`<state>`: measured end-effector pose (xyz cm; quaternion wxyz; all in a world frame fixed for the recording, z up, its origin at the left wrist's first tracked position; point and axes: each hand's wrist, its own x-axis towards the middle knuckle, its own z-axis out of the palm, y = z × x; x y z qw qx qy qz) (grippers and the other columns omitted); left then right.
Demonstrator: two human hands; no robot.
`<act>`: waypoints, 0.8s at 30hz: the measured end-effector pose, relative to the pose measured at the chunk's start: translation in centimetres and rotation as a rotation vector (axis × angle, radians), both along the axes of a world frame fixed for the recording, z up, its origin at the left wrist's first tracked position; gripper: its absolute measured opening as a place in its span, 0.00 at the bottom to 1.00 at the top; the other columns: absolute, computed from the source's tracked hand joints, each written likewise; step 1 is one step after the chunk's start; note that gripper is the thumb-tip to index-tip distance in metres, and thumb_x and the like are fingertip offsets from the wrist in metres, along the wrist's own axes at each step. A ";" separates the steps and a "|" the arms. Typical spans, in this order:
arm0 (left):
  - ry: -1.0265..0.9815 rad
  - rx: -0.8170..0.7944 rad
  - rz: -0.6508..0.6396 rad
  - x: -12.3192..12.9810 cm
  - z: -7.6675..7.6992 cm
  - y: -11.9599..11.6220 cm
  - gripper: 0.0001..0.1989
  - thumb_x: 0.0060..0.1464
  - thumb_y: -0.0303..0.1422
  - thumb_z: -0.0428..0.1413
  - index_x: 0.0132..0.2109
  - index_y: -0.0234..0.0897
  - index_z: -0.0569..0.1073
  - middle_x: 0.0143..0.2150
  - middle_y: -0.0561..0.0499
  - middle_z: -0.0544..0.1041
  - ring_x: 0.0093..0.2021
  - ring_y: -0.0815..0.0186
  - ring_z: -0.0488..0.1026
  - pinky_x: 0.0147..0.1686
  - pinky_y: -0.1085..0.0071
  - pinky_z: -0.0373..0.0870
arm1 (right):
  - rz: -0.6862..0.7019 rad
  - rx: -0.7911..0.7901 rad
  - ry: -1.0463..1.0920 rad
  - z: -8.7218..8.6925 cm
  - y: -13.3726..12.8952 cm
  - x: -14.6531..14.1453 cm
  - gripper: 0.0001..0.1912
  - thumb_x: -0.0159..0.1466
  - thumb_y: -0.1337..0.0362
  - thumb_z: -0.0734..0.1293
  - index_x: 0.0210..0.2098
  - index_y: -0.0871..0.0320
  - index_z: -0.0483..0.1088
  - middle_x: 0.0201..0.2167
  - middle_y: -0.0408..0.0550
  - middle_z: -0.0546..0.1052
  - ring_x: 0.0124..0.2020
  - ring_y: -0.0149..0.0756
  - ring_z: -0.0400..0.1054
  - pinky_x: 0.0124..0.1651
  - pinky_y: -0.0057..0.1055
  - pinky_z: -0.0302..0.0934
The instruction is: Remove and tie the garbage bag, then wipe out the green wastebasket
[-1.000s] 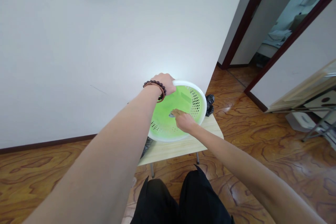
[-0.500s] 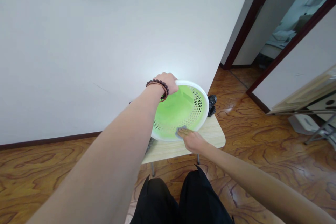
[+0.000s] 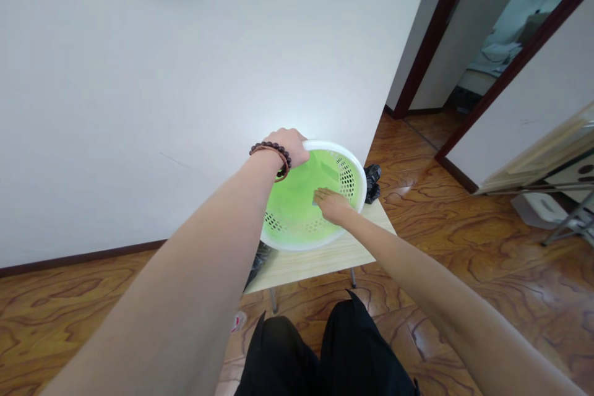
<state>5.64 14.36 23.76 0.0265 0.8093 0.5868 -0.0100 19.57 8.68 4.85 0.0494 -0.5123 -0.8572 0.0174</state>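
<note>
A green plastic basket (image 3: 297,204) with a white rim and perforated sides is tilted toward me above a small pale wooden table (image 3: 320,258). Its far rim is gripped by my left hand (image 3: 288,143), which has a dark bead bracelet at the wrist. My right hand (image 3: 333,205) reaches inside the basket, fingers bent against the inner surface. A small piece of a grey cloth (image 3: 314,202) shows beneath those fingers; most of it is hidden under the hand.
Black plastic bags (image 3: 372,183) lie at the table's right end, and another dark bag (image 3: 258,262) at its left. A white wall (image 3: 162,86) rises behind. To the right are a doorway, a white bin (image 3: 541,209) and a metal-legged stand on the wood-patterned floor (image 3: 445,260).
My right hand has moved with the cloth from the basket's near rim up toward the middle of its inside. My left hand still holds the far rim.
</note>
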 end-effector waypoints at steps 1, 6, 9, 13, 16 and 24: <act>0.003 -0.002 0.004 0.0 0.0 0.0 0.25 0.42 0.39 0.54 0.51 0.50 0.75 0.41 0.47 0.78 0.41 0.59 0.74 0.38 0.70 0.69 | 0.000 -0.024 -0.047 -0.7 0.4 0.1 0.22 0.61 0.77 0.54 0.52 0.70 0.68 0.56 0.62 0.67 0.60 0.42 0.57 0.63 0.38 0.50; -0.016 0.000 0.008 0.0 -0.1 0.1 0.24 0.43 0.39 0.54 0.50 0.51 0.75 0.41 0.48 0.78 0.39 0.59 0.75 0.36 0.70 0.70 | 0.018 -0.006 -0.089 -3.4 -2.1 -0.2 0.22 0.61 0.74 0.56 0.53 0.74 0.67 0.54 0.66 0.69 0.57 0.44 0.61 0.62 0.37 0.50; -0.032 -0.004 0.008 -0.1 -0.1 0.0 0.23 0.42 0.38 0.54 0.49 0.50 0.76 0.41 0.47 0.78 0.38 0.58 0.75 0.36 0.69 0.70 | 0.029 -0.006 -0.025 -3.5 -5.6 -0.6 0.24 0.61 0.74 0.56 0.55 0.73 0.65 0.56 0.64 0.67 0.59 0.42 0.60 0.63 0.36 0.50; -0.044 -0.014 0.010 0.0 0.1 -0.2 0.23 0.42 0.38 0.54 0.49 0.49 0.76 0.40 0.47 0.78 0.39 0.58 0.75 0.37 0.69 0.70 | 0.081 -0.068 0.063 -2.0 -10.2 -0.3 0.25 0.60 0.74 0.55 0.57 0.72 0.63 0.58 0.63 0.65 0.60 0.40 0.58 0.64 0.36 0.48; -0.040 -0.012 0.007 0.0 0.1 -0.1 0.23 0.42 0.37 0.54 0.49 0.49 0.76 0.39 0.47 0.78 0.39 0.58 0.74 0.37 0.69 0.70 | 0.084 -0.137 0.135 -0.2 -11.9 0.1 0.25 0.60 0.74 0.55 0.56 0.67 0.65 0.56 0.59 0.68 0.57 0.38 0.62 0.61 0.35 0.53; 0.003 0.001 0.007 0.0 0.0 0.1 0.24 0.43 0.38 0.53 0.51 0.49 0.75 0.39 0.47 0.78 0.40 0.58 0.74 0.38 0.69 0.69 | -0.140 -0.070 0.310 1.3 -4.9 -1.7 0.28 0.60 0.77 0.53 0.60 0.65 0.58 0.59 0.57 0.65 0.59 0.38 0.57 0.59 0.35 0.55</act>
